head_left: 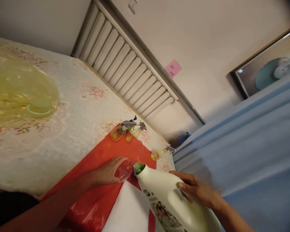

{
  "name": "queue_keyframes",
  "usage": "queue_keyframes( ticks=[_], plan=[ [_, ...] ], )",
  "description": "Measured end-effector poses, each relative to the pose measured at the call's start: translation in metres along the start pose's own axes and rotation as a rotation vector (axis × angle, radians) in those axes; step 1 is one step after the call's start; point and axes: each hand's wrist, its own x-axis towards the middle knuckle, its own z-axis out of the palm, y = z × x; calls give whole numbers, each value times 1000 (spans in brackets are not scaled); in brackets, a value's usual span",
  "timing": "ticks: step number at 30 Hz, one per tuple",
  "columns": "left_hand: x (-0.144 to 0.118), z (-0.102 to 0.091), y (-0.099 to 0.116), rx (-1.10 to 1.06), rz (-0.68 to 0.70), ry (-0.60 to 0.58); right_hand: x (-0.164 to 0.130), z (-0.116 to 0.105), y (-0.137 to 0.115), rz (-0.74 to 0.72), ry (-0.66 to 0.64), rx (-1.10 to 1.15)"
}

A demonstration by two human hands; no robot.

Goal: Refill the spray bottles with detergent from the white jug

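My left hand (108,172) is closed around a small clear pinkish bottle (124,170), tilted with its neck toward the right. In my right hand (195,188) is a large cream jug (174,199) with a printed label, gripped by its handle and tipped to the left. The jug's green spout (138,168) is right by the small bottle's mouth. Whether liquid is flowing between them I cannot make out. Under both hands lies a red plastic sheet (99,161), with a white surface (125,209) beside it.
Spray bottles (117,132) with yellow liquid stand at the sheet's far edge, another spray bottle (157,154) farther right. A yellow plastic bag (19,87) rests on the flowered tablecloth (74,135). Behind are a radiator (128,61) and, to the right, a blue curtain (244,145).
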Motion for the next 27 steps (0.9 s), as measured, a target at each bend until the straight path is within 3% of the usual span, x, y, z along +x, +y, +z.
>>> queue_keyframes(
  ticks=[7, 20, 27],
  plan=[
    [0, -1, 2, 3, 11, 4, -2, 1, 0, -6, 11, 12],
    [3, 4, -7, -5, -8, -2, -5, 24, 37, -44, 70, 177],
    [5, 9, -15, 5, -57, -23, -4, 17, 44, -40, 226, 200]
  ],
)
